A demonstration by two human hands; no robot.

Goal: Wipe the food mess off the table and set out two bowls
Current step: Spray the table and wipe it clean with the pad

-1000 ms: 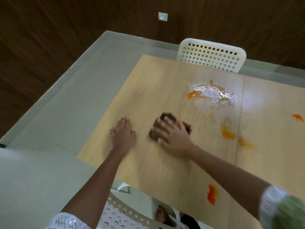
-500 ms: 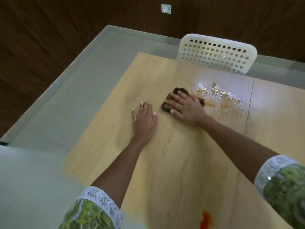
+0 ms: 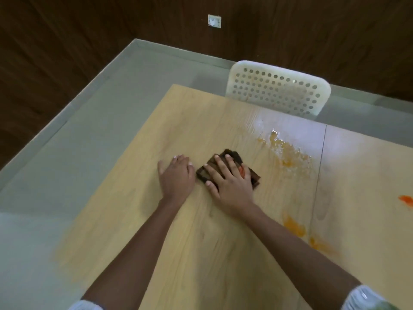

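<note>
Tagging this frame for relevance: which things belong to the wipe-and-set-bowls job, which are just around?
Part of the job:
- cloth, pressed flat under the right hand
- left hand, flat on the table
- wet orange spill
- orange smear near the seam
- orange spot at the right edge
- bowls: none in view

Just around:
- white chair
- wall socket

Dark wood-panelled walls (image 3: 67, 52) meet at a corner above a pale grey-green floor (image 3: 107, 121) edged with a light skirting strip. A white wall socket (image 3: 214, 20) sits on the far wall. A white perforated plastic chair (image 3: 279, 90) stands at the far edge of the light wood-grain desk (image 3: 201, 242).
</note>
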